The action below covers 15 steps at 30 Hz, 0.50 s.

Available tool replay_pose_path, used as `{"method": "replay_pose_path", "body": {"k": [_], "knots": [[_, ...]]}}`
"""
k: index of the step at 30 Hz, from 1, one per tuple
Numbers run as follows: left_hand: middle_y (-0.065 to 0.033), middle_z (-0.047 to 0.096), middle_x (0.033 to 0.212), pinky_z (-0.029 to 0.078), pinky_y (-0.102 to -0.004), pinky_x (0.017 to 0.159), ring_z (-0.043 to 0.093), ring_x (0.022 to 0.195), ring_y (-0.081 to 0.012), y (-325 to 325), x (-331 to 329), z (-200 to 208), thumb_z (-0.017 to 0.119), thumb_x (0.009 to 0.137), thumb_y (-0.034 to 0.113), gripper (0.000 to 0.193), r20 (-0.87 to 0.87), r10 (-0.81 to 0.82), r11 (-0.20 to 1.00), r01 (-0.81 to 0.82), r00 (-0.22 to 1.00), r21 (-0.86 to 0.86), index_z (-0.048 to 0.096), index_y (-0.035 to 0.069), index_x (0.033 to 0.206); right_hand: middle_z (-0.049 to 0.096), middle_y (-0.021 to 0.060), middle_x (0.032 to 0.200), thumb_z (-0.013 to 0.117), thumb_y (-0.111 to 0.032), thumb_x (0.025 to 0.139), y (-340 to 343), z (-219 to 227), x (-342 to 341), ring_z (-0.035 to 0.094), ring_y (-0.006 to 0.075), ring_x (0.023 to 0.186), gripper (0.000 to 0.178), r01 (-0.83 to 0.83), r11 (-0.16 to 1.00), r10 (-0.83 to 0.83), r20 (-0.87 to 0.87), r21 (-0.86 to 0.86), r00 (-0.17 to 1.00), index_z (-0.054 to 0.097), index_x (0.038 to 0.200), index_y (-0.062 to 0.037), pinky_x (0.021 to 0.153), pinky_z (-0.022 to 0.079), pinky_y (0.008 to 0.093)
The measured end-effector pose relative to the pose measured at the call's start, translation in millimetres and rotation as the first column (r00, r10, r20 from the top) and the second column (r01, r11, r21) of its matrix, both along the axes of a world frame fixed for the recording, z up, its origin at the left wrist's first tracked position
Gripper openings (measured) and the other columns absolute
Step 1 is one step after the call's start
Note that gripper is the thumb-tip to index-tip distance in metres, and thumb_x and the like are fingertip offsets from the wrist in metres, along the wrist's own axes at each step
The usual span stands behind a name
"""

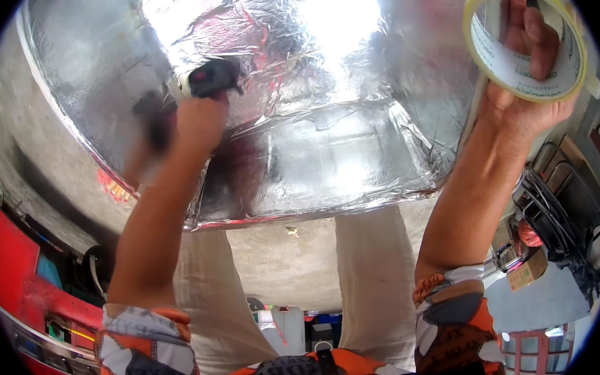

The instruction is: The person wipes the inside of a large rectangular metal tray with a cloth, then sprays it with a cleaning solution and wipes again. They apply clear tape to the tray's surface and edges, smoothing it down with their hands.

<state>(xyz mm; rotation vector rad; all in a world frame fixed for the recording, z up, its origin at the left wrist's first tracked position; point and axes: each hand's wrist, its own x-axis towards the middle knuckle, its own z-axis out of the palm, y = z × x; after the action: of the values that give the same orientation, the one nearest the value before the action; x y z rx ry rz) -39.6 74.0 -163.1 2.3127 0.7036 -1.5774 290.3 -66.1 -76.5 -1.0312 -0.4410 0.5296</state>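
Observation:
A large surface covered in crinkled silver foil fills the upper middle, with seams and a raised front edge. Over its left part, my left hand is closed round a black object with a rounded top; its kind is not clear, since the fist hides its lower part. At the upper right, my right hand holds a wide roll of clear yellowish packing tape, with fingers inside its white core. A short loose tape end sticks out at the roll's lower right.
Bare concrete floor runs round the foil-covered thing, close before my legs. On the left stands a red cabinet-like body. A black folded chair and a small cardboard box are at the right.

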Motion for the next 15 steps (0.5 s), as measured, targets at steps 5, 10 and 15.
{"method": "replay_pose_path", "body": {"k": [5,10,15], "knots": [[-0.0139,0.064,0.078,0.048,-0.0402,0.070,0.061,0.076,-0.0317,-30.7,-36.1,-11.4,0.053,0.072,0.013,0.015,-0.024,0.210,0.971,-0.211,0.977,-0.108,0.065,0.007,0.078,0.044,0.0000,0.051,0.036,-0.027,0.086,10.7,3.1,-9.8,0.055,0.0270,0.086,0.036,-0.051,0.997,0.053,0.028,-0.065,0.998,0.060,0.074,-0.0031,0.106,0.021,0.0501],[-0.0132,0.063,0.090,0.046,-0.0407,0.076,0.058,0.085,-0.0338,-50.4,-30.8,-16.6,0.047,0.075,0.014,0.023,0.068,0.660,0.712,-0.594,0.748,-0.373,0.064,0.010,0.090,0.044,-0.0002,0.051,0.038,-0.030,0.087,25.1,4.3,-26.0,0.053,0.0235,0.083,0.035,0.034,0.997,-0.026,0.112,-0.068,0.993,0.057,0.073,-0.0046,0.103,0.026,0.0457],[-0.0141,0.062,0.094,0.045,-0.0417,0.078,0.058,0.088,-0.0326,-102.1,16.7,-24.7,0.047,0.077,0.014,0.027,0.253,0.785,0.580,-0.527,0.566,-0.621,0.060,0.015,0.100,0.037,-0.0028,0.048,0.039,-0.033,0.088,29.3,6.3,-25.1,0.050,0.0182,0.078,0.035,0.013,1.000,-0.012,0.095,-0.007,0.995,0.055,0.070,-0.0070,0.102,0.030,0.0405]]}}
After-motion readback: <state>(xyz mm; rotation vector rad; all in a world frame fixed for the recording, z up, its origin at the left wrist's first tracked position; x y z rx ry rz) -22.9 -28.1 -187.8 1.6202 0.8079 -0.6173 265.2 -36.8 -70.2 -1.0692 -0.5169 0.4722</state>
